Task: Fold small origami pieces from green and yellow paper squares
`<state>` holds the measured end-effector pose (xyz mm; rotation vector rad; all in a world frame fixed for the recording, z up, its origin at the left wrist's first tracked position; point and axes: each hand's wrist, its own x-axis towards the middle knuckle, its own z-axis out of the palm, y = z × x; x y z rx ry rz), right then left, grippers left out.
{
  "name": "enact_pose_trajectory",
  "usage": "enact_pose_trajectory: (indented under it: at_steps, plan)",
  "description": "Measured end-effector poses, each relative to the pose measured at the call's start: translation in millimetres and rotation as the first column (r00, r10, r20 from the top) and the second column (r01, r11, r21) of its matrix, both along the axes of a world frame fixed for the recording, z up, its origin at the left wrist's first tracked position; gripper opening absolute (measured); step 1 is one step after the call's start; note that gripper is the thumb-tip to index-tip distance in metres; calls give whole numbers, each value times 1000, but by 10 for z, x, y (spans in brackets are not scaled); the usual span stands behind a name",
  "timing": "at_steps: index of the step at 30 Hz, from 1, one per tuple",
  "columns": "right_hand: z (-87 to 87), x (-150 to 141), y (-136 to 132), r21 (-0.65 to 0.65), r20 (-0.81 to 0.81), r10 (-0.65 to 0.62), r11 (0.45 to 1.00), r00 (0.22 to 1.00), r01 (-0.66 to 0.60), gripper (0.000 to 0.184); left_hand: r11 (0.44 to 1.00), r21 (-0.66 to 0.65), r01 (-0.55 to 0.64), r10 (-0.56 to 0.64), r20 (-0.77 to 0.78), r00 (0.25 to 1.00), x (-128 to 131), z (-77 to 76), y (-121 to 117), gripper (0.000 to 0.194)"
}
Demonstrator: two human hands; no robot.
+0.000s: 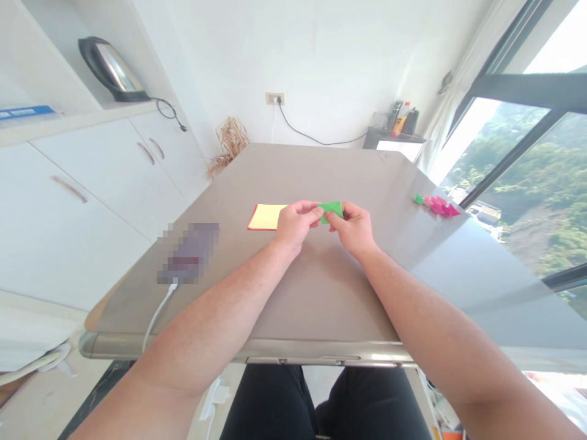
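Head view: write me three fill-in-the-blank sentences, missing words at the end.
The left hand and right hand hold a paper coloured ____. The pad has a top coloured ____. The kettle stands on the person's ____ side, across the room from the window.

Missing words: green; yellow; left.

One head-worn view faces forward and down over the tabletop [293, 293].

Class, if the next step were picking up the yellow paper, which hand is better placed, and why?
Probably the left hand, being nearer the yellow paper than the right hand. Both pinch the green paper; the right could likely keep it.
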<state>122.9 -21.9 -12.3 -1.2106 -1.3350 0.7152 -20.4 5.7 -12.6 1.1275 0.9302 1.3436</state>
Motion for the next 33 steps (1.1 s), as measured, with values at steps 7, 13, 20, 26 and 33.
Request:
enact_pose_trajectory:
  at_steps: [7,13,20,26,33]
  plan:
    - [27,-22,-21,-19,42,-16,1000,999,16,21,1000,8,1,-1,-35,999,-9,-21,23,20]
    - [-38,16,37,-33,-51,89,995,995,-90,16,999,41,36,-34,-46,998,-15,-34,41,15]
    - [-51,12,55,-34,-106,143,989,984,-147,18,999,38,-6,8,-53,999,22,-30,11,13]
    - [-42,35,48,-39,-140,144,988,980,-150,15,998,33,61,-57,-115,992,14,7,-22,18]
    - [-13,11,28,-68,-106,115,990,988,-123,21,996,85,-17,28,-133,991,-17,6,6,15]
